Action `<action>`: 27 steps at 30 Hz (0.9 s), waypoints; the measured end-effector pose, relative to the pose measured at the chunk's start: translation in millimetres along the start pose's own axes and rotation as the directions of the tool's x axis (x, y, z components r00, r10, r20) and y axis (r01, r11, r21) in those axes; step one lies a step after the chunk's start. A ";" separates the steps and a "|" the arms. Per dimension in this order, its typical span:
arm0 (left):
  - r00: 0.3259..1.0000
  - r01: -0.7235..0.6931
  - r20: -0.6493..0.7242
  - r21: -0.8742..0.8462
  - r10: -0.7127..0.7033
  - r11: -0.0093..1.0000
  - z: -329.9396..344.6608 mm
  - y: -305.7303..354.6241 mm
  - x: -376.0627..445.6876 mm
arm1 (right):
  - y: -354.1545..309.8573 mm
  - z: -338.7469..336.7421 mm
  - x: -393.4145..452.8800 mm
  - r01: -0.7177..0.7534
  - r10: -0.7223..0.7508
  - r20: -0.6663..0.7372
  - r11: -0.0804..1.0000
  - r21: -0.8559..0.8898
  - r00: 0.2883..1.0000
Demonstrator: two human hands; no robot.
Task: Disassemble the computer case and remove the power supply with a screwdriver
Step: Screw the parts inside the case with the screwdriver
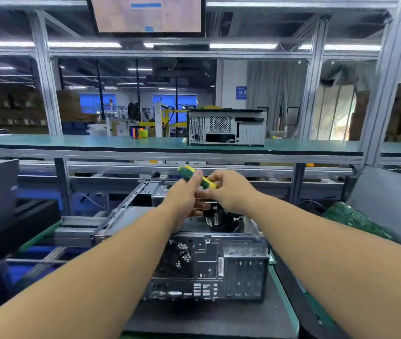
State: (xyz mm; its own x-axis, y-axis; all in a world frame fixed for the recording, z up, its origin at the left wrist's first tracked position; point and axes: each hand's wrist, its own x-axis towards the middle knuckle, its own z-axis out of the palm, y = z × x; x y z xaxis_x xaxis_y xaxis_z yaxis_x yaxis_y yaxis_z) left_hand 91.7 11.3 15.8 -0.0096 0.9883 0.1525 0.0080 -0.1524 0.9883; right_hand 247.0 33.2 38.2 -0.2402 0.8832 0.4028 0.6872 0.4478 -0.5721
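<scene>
Lying opened on a dark tabletop (219,316) under a green shelf (72,142), computer case (209,265); hands (184,196) (231,192) together, both gripping a screwdriver (195,177).

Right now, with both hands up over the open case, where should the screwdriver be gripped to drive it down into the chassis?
Grip the screwdriver by its thick green-and-yellow handle, closing round it from the side. The handle lies tilted above the computer case, its green butt up and left. Both the left hand and right hand already hold it, hiding the shaft and tip, so the handle is the only clear grasping surface.
</scene>
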 end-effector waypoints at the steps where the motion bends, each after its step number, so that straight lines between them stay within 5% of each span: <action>1: 0.999 -0.007 -0.038 -0.030 0.006 1.000 -3.1 -1.6 0.9 | -7.0 8.6 3.9 0.020 -0.020 0.002 1.000 -0.010 1.000; 8: 0.970 -0.023 -0.243 -0.165 -0.019 0.986 -20.6 -11.3 10.2 | -15.4 44.8 16.3 0.144 -0.144 -0.027 0.989 0.036 0.989; 13: 0.884 -0.053 -0.467 -0.083 0.008 0.995 -24.1 -13.2 14.8 | 0.5 40.6 18.8 0.124 -0.126 0.003 0.981 0.147 0.992; 14: 0.869 -0.076 -0.495 -0.111 0.011 0.991 -24.4 -11.6 14.5 | 8.0 33.9 19.8 0.098 -0.099 0.005 0.991 0.095 0.995; 16: 0.863 -0.093 -0.505 -0.168 -0.005 0.981 -25.8 -9.9 14.7 | 24.2 19.8 24.2 0.058 -0.059 0.006 0.959 -0.278 0.998; 19: 0.893 -0.033 -0.451 -0.082 -0.007 0.996 -24.7 -12.3 15.4 | 41.9 13.9 31.2 0.059 -0.047 0.036 0.701 -0.711 0.998; 27: 0.937 0.004 -0.348 0.115 0.036 0.993 -17.6 -15.4 15.1 | 41.6 44.8 46.1 0.207 -0.121 0.174 0.373 -0.904 0.977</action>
State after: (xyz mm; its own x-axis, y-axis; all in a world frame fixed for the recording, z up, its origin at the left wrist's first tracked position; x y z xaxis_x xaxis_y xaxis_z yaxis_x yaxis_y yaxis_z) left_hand 73.9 28.4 2.9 -0.3562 0.9167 0.1810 0.1232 -0.1459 0.9816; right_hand 233.8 98.8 1.0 -0.4371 0.8333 0.3383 0.8266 0.2240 0.5163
